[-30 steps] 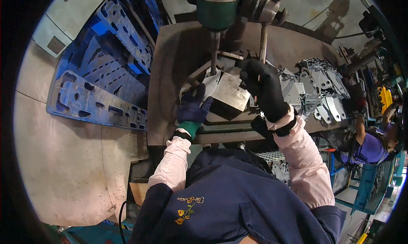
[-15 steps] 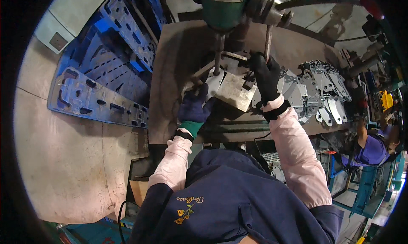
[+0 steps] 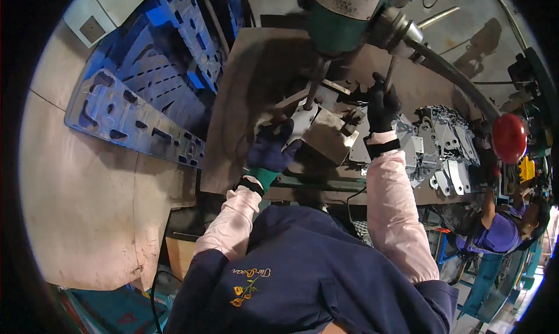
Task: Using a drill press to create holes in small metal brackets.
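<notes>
My left hand (image 3: 269, 149), in a dark blue glove, presses a flat white metal bracket (image 3: 303, 122) against the fixture under the drill press spindle (image 3: 312, 93). My right hand (image 3: 381, 105), in a black glove, is closed around a thin feed lever (image 3: 390, 72) of the green drill press head (image 3: 340, 16). A square steel plate (image 3: 330, 135) lies on the machine table between my hands.
A heap of grey metal brackets (image 3: 439, 142) lies on the table at the right. A red ball knob (image 3: 509, 138) ends a long lever. Blue plastic pallets (image 3: 140, 101) lean at the left. Another person in purple (image 3: 501, 232) works at the lower right.
My right hand has slid forward and up along the feed lever. The red ball knob has swung into view at right. My left hand stays on the bracket.
</notes>
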Motion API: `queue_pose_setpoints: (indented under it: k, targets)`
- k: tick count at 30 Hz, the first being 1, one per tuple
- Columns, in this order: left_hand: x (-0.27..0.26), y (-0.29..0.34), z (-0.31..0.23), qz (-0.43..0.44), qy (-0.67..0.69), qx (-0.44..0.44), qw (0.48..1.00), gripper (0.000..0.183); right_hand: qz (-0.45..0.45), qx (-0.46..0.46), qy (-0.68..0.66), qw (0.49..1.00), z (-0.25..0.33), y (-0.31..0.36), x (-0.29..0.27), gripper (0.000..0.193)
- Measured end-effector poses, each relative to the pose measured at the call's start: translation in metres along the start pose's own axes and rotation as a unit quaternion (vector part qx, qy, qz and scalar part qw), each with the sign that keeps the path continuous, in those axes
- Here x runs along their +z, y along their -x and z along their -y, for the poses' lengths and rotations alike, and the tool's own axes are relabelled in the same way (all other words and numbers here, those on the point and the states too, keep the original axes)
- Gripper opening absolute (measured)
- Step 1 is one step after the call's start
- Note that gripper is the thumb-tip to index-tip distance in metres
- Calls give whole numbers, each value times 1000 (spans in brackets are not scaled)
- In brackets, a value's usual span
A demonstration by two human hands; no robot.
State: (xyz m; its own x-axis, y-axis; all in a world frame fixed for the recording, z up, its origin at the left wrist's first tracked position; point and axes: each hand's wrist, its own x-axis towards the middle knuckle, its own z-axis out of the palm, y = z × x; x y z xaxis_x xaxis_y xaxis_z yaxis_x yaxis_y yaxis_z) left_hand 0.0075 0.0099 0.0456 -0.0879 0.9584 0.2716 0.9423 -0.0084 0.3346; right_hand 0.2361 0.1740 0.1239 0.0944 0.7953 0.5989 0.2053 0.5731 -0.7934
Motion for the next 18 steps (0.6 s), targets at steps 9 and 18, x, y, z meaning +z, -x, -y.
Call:
queue_pose_setpoints:
  k: [9,18]
  targets:
    - [19,5,19,-59,76,35,995,61,-4,-132,208,969,-41,-38,0,25]
    - [-8,-9,-7,52,39,0,998,63,69,-138,196,968,-174,-179,-81,22]
